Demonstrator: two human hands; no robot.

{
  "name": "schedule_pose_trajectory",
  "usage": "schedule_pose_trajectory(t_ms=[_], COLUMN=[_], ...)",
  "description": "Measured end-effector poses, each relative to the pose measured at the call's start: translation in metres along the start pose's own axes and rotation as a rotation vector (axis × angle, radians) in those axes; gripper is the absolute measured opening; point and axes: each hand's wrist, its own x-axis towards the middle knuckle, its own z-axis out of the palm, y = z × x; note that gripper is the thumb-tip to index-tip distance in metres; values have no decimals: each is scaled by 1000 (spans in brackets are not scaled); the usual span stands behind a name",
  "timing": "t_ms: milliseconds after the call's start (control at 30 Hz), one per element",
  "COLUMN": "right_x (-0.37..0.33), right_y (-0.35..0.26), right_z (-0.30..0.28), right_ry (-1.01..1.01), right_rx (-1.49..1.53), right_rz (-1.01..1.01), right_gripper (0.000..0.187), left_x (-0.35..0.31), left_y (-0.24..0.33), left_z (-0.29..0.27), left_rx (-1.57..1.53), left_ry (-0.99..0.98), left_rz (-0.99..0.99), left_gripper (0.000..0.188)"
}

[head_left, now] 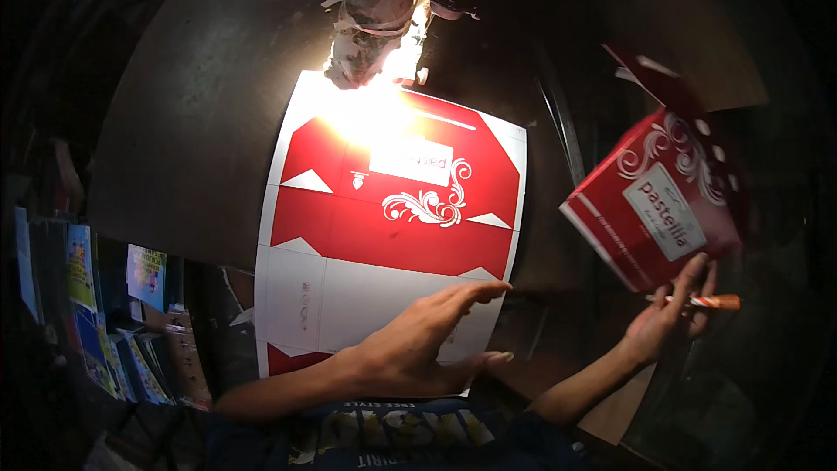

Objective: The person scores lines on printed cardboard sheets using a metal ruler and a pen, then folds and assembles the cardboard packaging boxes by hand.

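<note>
A large printed cardboard sheet [410, 249], red and white with scroll patterns, lies flat on the dark table under a bright lamp. My left hand [418, 331] is over its near right part, open, fingers stretched out and thumb apart, holding nothing. To the right, my right hand [658, 327] has a thin pen-like tool with an orange end [719, 302] between its fingers. Its fingertips overlap the lower edge of a tilted red carton [636, 183] with a white label and loose flaps. Whether they grip the carton I cannot tell.
A glaring lamp [370, 109] on a wrapped stand [375, 13] hides the sheet's far left part. The dark table [192, 131] extends left. Several colourful booklets [83, 270] stand in stacks at the lower left. Brown board [619, 406] lies near my right forearm.
</note>
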Motion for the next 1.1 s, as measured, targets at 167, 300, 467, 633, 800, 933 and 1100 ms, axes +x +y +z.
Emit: schedule_pose_trajectory(t_ms=[167,300,467,633,800,933,1100], right_x=[-58,-84,-80,-64,-52,-26,-30], right_y=[11,16,17,48,39,101,47], right_z=[11,26,78,124,131,109,133], right_ry=[-176,-300,-524,-526,-591,-137,-475], right_rx=[238,357,60,66,-130,-14,-95], right_rz=[170,303,71,57,104,-94,-141], right_gripper=[44,47,50,38,35,33,29], left_x=[-6,10,27,28,-4,5,21], left_y=[-8,-7,-1,19,-7,-1,-1], left_z=[-12,-39,-105,-148,-174,-156,-148], left_rx=[-102,20,290,568,667,577,588], left_ry=[505,490,391,482,564,501,536], left_rz=[5,80,75,-179,-30,-48,130], left_gripper=[80,72,27,20,16,16,19])
